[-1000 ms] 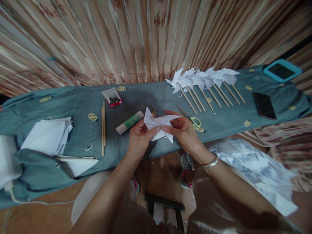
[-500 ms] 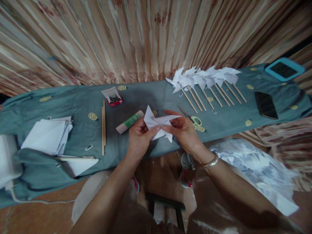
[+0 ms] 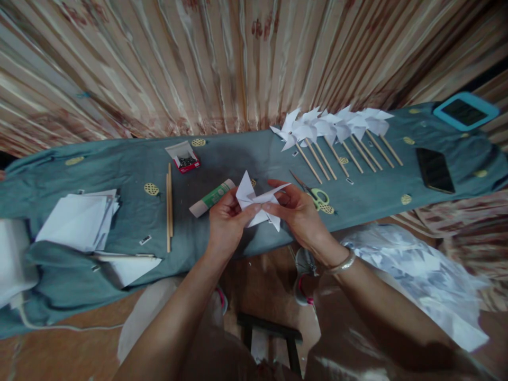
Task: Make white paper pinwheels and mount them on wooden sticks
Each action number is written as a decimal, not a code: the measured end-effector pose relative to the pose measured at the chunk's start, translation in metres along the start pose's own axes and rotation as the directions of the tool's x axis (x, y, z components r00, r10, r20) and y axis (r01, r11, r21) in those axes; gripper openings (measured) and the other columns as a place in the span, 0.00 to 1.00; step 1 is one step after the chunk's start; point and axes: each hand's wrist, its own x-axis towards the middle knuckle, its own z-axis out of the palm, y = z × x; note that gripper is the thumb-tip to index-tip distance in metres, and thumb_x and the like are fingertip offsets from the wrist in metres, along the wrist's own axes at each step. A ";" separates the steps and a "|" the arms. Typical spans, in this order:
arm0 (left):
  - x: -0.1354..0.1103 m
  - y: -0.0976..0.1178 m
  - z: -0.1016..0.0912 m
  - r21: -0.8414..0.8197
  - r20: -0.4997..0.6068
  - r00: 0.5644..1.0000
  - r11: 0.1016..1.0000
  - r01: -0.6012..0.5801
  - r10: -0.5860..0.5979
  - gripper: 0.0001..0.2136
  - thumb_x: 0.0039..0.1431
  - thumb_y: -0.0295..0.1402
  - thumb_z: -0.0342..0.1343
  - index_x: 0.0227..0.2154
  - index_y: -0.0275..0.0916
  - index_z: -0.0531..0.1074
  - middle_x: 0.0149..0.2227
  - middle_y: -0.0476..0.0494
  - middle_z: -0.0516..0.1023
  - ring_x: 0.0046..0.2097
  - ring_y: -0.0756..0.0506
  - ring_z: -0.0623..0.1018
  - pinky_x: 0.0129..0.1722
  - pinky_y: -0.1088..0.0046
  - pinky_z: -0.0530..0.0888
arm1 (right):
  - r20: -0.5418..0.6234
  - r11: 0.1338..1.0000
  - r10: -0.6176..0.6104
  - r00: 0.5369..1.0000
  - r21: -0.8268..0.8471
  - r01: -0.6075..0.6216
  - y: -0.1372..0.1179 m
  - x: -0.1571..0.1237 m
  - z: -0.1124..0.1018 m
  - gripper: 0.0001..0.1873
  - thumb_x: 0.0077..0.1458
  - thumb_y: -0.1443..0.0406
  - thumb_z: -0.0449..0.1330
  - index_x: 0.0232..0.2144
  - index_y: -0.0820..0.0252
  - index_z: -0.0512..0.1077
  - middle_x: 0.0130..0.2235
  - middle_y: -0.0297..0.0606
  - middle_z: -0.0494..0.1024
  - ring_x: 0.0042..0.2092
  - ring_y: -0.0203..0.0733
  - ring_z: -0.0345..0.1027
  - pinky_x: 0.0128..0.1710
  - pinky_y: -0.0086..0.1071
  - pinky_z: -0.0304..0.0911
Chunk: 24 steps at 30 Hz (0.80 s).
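Both my hands hold a folded white paper pinwheel (image 3: 254,200) just above the near edge of the table. My left hand (image 3: 225,222) pinches its left side with thumb and fingers closed. My right hand (image 3: 298,212) grips its right side, fingers curled over a pointed flap. A green and white glue stick (image 3: 211,198) lies just left of my left hand. Green-handled scissors (image 3: 313,194) lie just right of my right hand.
A row of finished white pinwheels on wooden sticks (image 3: 337,135) lies at the back right. A red box of pins (image 3: 183,157), two bare sticks (image 3: 169,206), a stack of white paper squares (image 3: 77,219), a dark phone (image 3: 435,170) and a blue-framed tablet (image 3: 465,110) rest on the teal cloth (image 3: 130,164).
My hands have folded the paper slightly tighter; the right flap's tip has drawn in a little. The hands stay in the same place.
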 end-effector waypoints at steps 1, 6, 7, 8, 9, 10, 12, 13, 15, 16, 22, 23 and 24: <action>0.000 0.000 0.000 0.004 0.001 1.000 1.000 0.000 0.000 0.20 0.38 0.34 0.75 0.37 0.39 0.79 0.34 0.48 0.84 0.35 0.46 0.81 0.39 0.70 0.77 | 0.001 1.000 0.000 1.000 0.006 0.000 0.000 0.000 0.000 0.31 0.35 0.60 0.77 0.43 0.54 0.72 0.32 0.29 0.82 0.32 0.38 0.75 0.37 0.34 0.72; 0.001 0.000 0.000 0.009 0.011 1.000 1.000 -0.005 0.005 0.19 0.38 0.34 0.75 0.37 0.40 0.79 0.34 0.49 0.84 0.35 0.46 0.81 0.39 0.69 0.77 | -0.013 1.000 -0.003 1.000 0.020 0.003 0.002 0.001 0.001 0.30 0.34 0.60 0.78 0.42 0.54 0.73 0.33 0.30 0.82 0.33 0.38 0.75 0.37 0.34 0.72; 0.001 0.000 0.000 0.009 0.013 1.000 1.000 -0.008 0.008 0.19 0.39 0.34 0.74 0.36 0.40 0.79 0.34 0.49 0.84 0.34 0.47 0.80 0.39 0.69 0.77 | -0.014 1.000 -0.005 1.000 0.015 0.005 0.003 0.001 0.001 0.30 0.35 0.60 0.77 0.42 0.54 0.73 0.33 0.30 0.82 0.34 0.39 0.75 0.38 0.35 0.72; 0.001 0.000 0.000 0.010 0.015 1.000 1.000 -0.009 0.009 0.18 0.39 0.34 0.74 0.36 0.40 0.79 0.34 0.49 0.84 0.34 0.47 0.80 0.39 0.69 0.77 | -0.017 1.000 -0.007 1.000 0.010 0.007 0.003 0.001 0.001 0.30 0.35 0.60 0.77 0.42 0.54 0.73 0.34 0.31 0.82 0.34 0.39 0.75 0.38 0.35 0.72; 0.001 0.000 0.000 0.013 0.014 1.000 1.000 -0.011 0.011 0.18 0.39 0.33 0.74 0.36 0.40 0.79 0.34 0.49 0.84 0.34 0.47 0.80 0.39 0.69 0.77 | -0.020 1.000 -0.010 1.000 0.006 0.010 0.004 0.001 0.001 0.30 0.35 0.60 0.77 0.42 0.55 0.73 0.34 0.31 0.82 0.33 0.39 0.75 0.37 0.35 0.72; 0.001 0.000 0.000 0.015 0.012 1.000 1.000 -0.013 0.013 0.18 0.39 0.33 0.74 0.36 0.39 0.79 0.34 0.49 0.84 0.34 0.47 0.80 0.39 0.69 0.77 | -0.021 1.000 -0.012 1.000 0.004 0.012 0.004 0.001 0.001 0.30 0.35 0.59 0.77 0.42 0.55 0.73 0.34 0.31 0.82 0.33 0.39 0.75 0.36 0.35 0.72; 0.001 0.000 0.000 0.023 0.008 1.000 1.000 -0.015 0.015 0.18 0.39 0.34 0.74 0.36 0.39 0.78 0.34 0.48 0.84 0.35 0.46 0.81 0.40 0.69 0.77 | -0.024 1.000 -0.015 1.000 0.006 0.015 0.004 0.001 0.002 0.30 0.35 0.59 0.77 0.42 0.55 0.73 0.33 0.30 0.82 0.32 0.38 0.74 0.34 0.33 0.71; 0.001 0.000 0.001 0.028 0.005 1.000 1.000 -0.012 0.012 0.19 0.39 0.34 0.74 0.36 0.39 0.78 0.35 0.48 0.84 0.35 0.46 0.81 0.40 0.68 0.77 | -0.023 1.000 -0.017 1.000 0.008 0.017 0.004 0.001 0.002 0.30 0.35 0.59 0.77 0.42 0.55 0.73 0.33 0.30 0.82 0.32 0.38 0.74 0.34 0.33 0.71; 0.001 0.001 0.001 0.035 -0.002 1.000 0.999 -0.001 0.002 0.19 0.39 0.35 0.74 0.37 0.39 0.78 0.35 0.48 0.83 0.35 0.46 0.81 0.40 0.68 0.77 | -0.018 1.000 -0.022 1.000 0.010 0.023 0.004 0.001 0.002 0.30 0.35 0.59 0.77 0.42 0.55 0.72 0.34 0.30 0.82 0.33 0.38 0.75 0.36 0.33 0.71; 0.001 0.001 0.001 0.037 -0.006 1.000 0.999 0.008 -0.008 0.20 0.39 0.35 0.74 0.37 0.39 0.78 0.35 0.48 0.83 0.35 0.46 0.81 0.40 0.68 0.77 | -0.018 1.000 -0.026 1.000 0.010 0.026 0.003 0.002 0.002 0.30 0.34 0.59 0.77 0.41 0.55 0.72 0.34 0.31 0.82 0.34 0.38 0.75 0.37 0.34 0.72; 0.000 0.004 0.001 0.025 -0.033 0.998 0.998 0.062 -0.061 0.20 0.35 0.34 0.75 0.35 0.38 0.78 0.33 0.48 0.83 0.34 0.46 0.80 0.40 0.68 0.76 | -0.001 0.998 -0.049 0.999 -0.037 0.049 0.004 0.003 -0.002 0.31 0.35 0.57 0.77 0.43 0.54 0.72 0.35 0.32 0.82 0.35 0.41 0.75 0.37 0.36 0.72; 0.000 0.004 0.002 0.022 -0.037 0.996 0.997 0.076 -0.075 0.20 0.35 0.33 0.75 0.35 0.38 0.78 0.32 0.48 0.83 0.34 0.46 0.80 0.40 0.68 0.76 | 0.002 0.997 -0.053 0.999 -0.048 0.053 0.005 0.004 -0.002 0.31 0.36 0.56 0.77 0.43 0.54 0.71 0.35 0.32 0.82 0.35 0.41 0.75 0.37 0.36 0.72; 0.000 0.004 0.002 0.019 -0.041 0.995 0.996 0.090 -0.089 0.20 0.35 0.33 0.74 0.35 0.37 0.78 0.32 0.49 0.83 0.34 0.46 0.80 0.40 0.68 0.76 | 0.004 0.997 -0.055 0.998 -0.055 0.055 0.005 0.004 -0.003 0.31 0.36 0.57 0.76 0.44 0.54 0.72 0.35 0.32 0.82 0.36 0.41 0.75 0.37 0.37 0.72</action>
